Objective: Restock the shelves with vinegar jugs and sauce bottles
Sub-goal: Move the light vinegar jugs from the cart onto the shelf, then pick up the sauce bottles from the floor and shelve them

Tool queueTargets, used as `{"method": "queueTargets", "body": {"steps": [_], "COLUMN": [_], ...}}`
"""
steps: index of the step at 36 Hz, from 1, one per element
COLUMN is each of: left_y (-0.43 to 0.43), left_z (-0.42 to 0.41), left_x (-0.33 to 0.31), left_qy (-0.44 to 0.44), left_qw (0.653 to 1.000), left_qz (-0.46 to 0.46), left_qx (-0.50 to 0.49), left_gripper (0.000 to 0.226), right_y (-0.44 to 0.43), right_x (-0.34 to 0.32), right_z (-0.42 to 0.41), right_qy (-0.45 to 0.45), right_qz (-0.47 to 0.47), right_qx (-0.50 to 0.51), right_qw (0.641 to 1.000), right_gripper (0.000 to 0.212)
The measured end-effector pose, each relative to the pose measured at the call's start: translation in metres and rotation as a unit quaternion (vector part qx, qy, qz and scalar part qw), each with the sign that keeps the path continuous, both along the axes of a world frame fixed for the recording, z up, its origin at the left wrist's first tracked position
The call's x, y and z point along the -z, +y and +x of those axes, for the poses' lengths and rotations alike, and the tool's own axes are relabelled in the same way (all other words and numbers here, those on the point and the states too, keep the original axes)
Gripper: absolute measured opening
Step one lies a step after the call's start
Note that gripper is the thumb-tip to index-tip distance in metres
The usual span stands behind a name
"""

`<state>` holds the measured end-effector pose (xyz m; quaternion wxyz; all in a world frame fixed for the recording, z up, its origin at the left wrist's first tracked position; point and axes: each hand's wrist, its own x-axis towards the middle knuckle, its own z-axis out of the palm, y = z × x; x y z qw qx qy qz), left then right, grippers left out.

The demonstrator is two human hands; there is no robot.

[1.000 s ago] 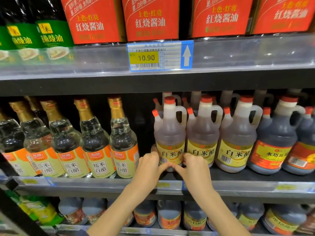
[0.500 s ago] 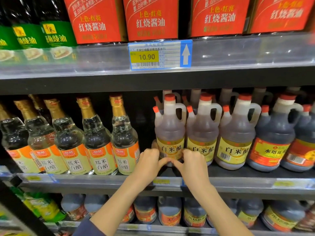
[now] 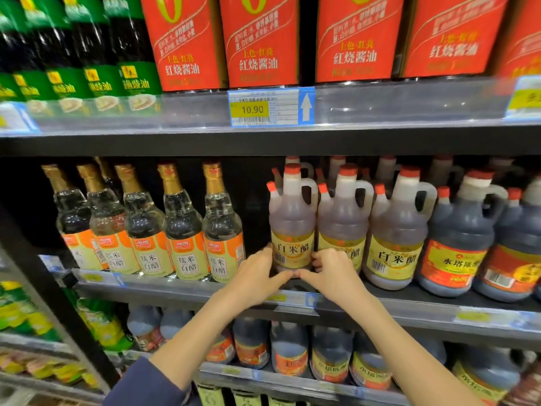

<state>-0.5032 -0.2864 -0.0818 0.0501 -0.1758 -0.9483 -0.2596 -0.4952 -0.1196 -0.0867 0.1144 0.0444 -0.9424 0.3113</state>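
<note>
Amber-brown vinegar jug [image 3: 292, 227], red cap, yellow label, stands upright at the front of the middle shelf [image 3: 424, 310] with both hands at its base. Left hand [image 3: 257, 278]: fingers [image 3: 265, 252] curled round the jug's left side, low on the label, thumb stretched along its foot. Right hand [image 3: 333, 273]: fingers [image 3: 320, 257] curled into the narrow gap between this jug and its neighbour, thumb reaching left. The two thumb tips meet under the front of the label. Cannot tell if the jug's bottom sits on the shelf or is raised off it, since the thumbs hide that edge. Just right of the right fingers is a second jug [image 3: 342, 224] of the same kind, partly covered by that hand, then a third jug [image 3: 395, 244], then dark jugs [image 3: 459, 247] with red-orange labels. Left of the left fingers, past a dark empty gap, runs a row of clear glass bottles [image 3: 181, 230] with gold foil necks and orange-and-cream labels. Well above the fingers, the upper shelf edge carries a price tag [image 3: 272, 108] reading 10.90 with a white arrow. Over it stand red-labelled bottles [image 3: 257, 39] and, up and left, green-labelled bottles [image 3: 96, 54]. Below the wrists, more dark jugs stand on the lower shelf [image 3: 292, 382] — labels blurred. Navy sleeve [image 3: 137, 385] shows at the left forearm
</note>
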Motion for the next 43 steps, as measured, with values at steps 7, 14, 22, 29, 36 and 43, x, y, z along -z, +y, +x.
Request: {"method": "queueTargets", "body": {"steps": [7,14,22,29,36,43], "left_y": [0.001,0.000,0.007,-0.013,-0.051,-0.100], "left_z": [0.045,0.086,0.147,0.207,0.281,0.371], "left_x": [-0.014,-0.022,-0.034,-0.037,-0.036,-0.032], "left_qy": [-0.003,0.027,0.036,0.001,-0.038,-0.080], "left_qw": [0.998,0.982,0.971,0.955,0.923,0.893], "left_qz": [-0.063,-0.182,-0.219,-0.250,-0.293,-0.296], "left_qx": [0.002,-0.043,-0.089,-0.159,-0.245,-0.330], "left_gripper": [0.058,0.063,0.063,0.065,0.057,0.063], "right_y": [0.012,0.025,0.047,0.042,-0.003,-0.072], "right_x": [-0.014,-0.029,-0.040,-0.047,-0.048,-0.044], "right_z": [0.025,0.054,0.092,0.123,0.154,0.197], "right_qy": [-0.034,-0.048,-0.016,-0.016,-0.003,0.014], "right_qz": [0.046,0.143,0.219,0.247,0.308,0.341], "right_qx": [-0.111,-0.217,-0.279,-0.335,-0.418,-0.491], "right_qw": [0.992,0.964,0.935,0.909,0.855,0.802], "right_gripper": [0.059,0.063,0.072,0.068,0.076,0.073]}}
